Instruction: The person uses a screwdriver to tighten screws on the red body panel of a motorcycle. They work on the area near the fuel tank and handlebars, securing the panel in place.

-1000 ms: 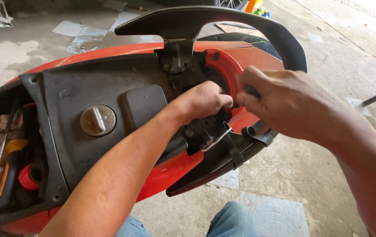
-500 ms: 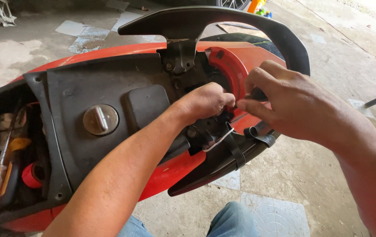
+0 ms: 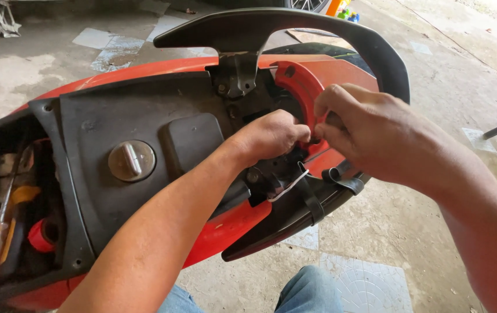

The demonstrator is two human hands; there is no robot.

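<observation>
Outdoors | concrete floor point(image 3: 410, 243) | hands point(image 3: 318, 136) pinched together at red scooter point(image 3: 225, 232) tail

Both forearms reach forward, the left hand point(image 3: 271, 134) curled into a fist, the right hand point(image 3: 370, 130) pinching fingertips beside it.

Scooter body point(image 3: 161, 75) spans frame left to centre. Fuel cap point(image 3: 132, 160) centre-left; tool-filled compartment point(image 3: 5, 232) at far left edge. Grab rail point(image 3: 318, 26) arcs across the top right. Both hands point(image 3: 271, 136) point(image 3: 370, 133) meet just below it, right of centre.
</observation>
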